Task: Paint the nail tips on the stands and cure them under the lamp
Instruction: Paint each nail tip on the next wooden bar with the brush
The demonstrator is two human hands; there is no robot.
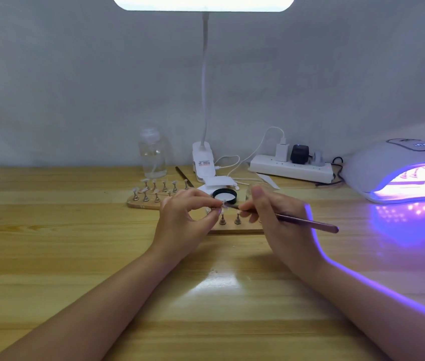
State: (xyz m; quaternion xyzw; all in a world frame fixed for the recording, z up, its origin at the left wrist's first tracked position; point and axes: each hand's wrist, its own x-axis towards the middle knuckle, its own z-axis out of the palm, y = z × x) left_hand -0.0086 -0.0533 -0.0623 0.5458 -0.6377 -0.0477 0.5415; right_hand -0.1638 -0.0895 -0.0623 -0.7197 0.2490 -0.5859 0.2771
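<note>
Painting a nail tip point(223, 204) over the worktop point(76, 243).
Left hand point(185, 217) pinches the tip; right hand point(276, 220) grips the brush point(307, 222).

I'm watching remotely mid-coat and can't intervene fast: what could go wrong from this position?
1. The left hand only pinches the nail tip while the brush in the right hand works it; that light grip could let the tip slip or smear.
2. The hands work just above the near board; a slip could knock its stands.
3. The open jar lid sits just behind the hands and could get bumped.
</note>
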